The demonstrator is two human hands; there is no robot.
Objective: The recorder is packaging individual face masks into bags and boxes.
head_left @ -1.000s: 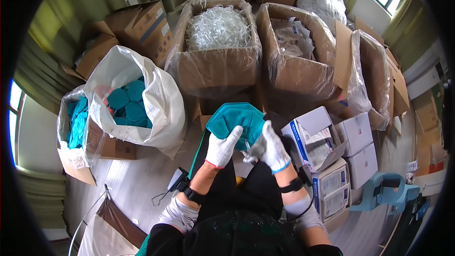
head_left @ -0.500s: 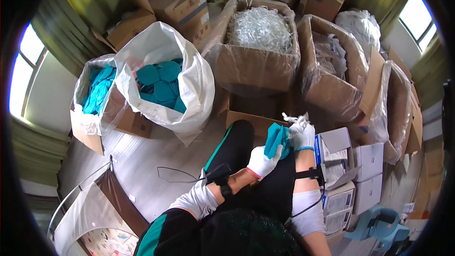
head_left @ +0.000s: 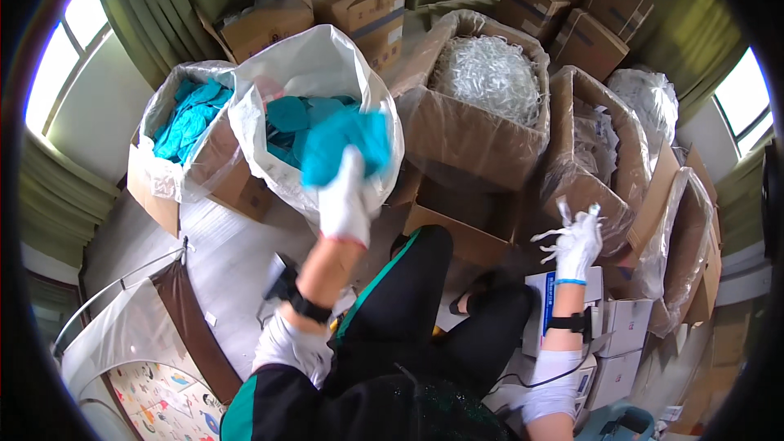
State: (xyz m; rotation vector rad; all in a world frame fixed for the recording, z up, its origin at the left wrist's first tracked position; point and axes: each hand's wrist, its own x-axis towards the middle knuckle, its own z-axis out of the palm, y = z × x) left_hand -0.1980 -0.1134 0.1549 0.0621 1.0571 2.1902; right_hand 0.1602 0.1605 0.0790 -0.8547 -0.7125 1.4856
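My white-gloved left hand (head_left: 344,206) is closed on a teal fabric piece (head_left: 347,140), blurred by motion, above the near side of a large white sack (head_left: 253,118). Flat teal pieces of the same kind (head_left: 286,114) lie inside that sack, partly hidden behind the held one. Whether it is one piece or a small stack, I cannot tell. Off to the right, my gloved right hand (head_left: 576,247) is open, its fingers spread and empty. It hovers over white cartons (head_left: 625,322) and in front of a plastic-lined cardboard box (head_left: 590,184).
Left of the sack, a lined box (head_left: 151,171) holds crumpled teal fabric. A box of clear shredded strips (head_left: 482,135) stands at the centre back, with an open brown carton (head_left: 461,229) before it. A folding fabric enclosure (head_left: 192,335) sits at lower left.
My left hand has carried the teal fabric from over my lap up and left to the sack. My right hand has moved right, away from it, and its fingers have spread. The view has shifted.
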